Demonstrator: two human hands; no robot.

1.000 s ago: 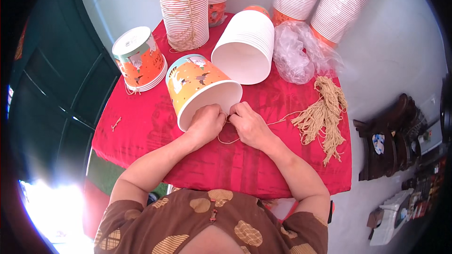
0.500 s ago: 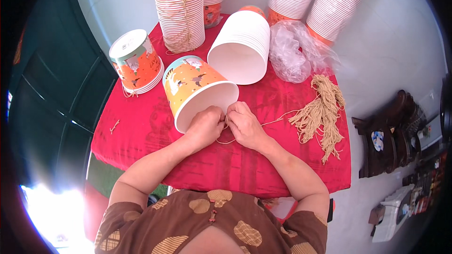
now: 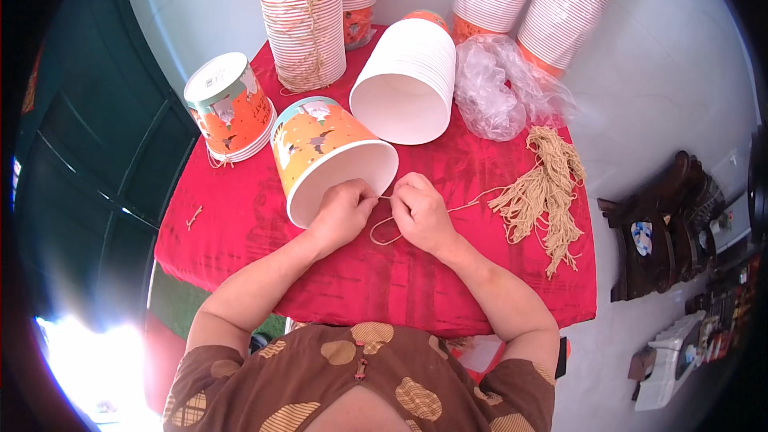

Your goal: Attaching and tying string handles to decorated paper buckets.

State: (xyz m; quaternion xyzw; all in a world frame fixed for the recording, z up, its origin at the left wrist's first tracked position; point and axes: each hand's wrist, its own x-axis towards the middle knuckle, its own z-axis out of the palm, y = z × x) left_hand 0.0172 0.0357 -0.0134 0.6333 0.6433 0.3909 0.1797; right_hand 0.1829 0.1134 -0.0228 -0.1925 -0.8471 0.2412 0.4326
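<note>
An orange-and-yellow paper bucket (image 3: 316,144) lies tipped on the red cloth, its white mouth facing me. My left hand (image 3: 344,210) is at the mouth's lower right edge, fingers pinched on a thin tan string (image 3: 382,242). Just to the right, my right hand (image 3: 420,212) pinches the same string, and a short length spans the gap between the two hands. A loop of the string hangs below them. From my right hand it runs on toward a bundle of tan strings (image 3: 544,192). Whether the string is fixed to the bucket, I cannot tell.
Nested white buckets (image 3: 404,88) lie behind. An upside-down bucket stack (image 3: 228,104) stands at left, and a tall stack (image 3: 302,36) draped with strings stands at the back. Crumpled clear plastic (image 3: 496,88) lies by wrapped stacks (image 3: 576,4). A string scrap (image 3: 194,218) lies on the tablecloth (image 3: 376,296).
My hands have moved slightly apart, drawing out a short stretch of string between them. The tipped bucket has shifted a little to the left.
</note>
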